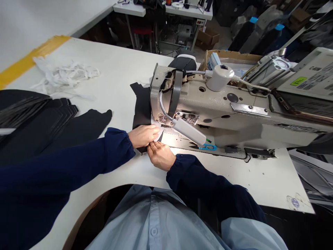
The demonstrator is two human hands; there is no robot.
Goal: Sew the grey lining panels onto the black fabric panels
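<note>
A black fabric piece (142,104) lies on the table at the head of a beige sewing machine (187,93), partly under the needle area. My left hand (145,135) is closed on this fabric just in front of the needle, fingers pressed together. Close beside it, my right hand (161,155) pinches the near edge of the same fabric, with its fingertips almost touching the left hand. A bit of white material shows around the left fingertips. The lit lamp (189,131) hangs over the machine bed, and the needle tip is too small to make out.
Stacked black cut pieces (59,118) lie at the left, with a heap of white strips (70,74) behind them. Blue-handled thread snips (207,147) rest on the machine bed. A cardboard box (231,55) stands behind the machine. The white table (226,173) curves inward at my waist.
</note>
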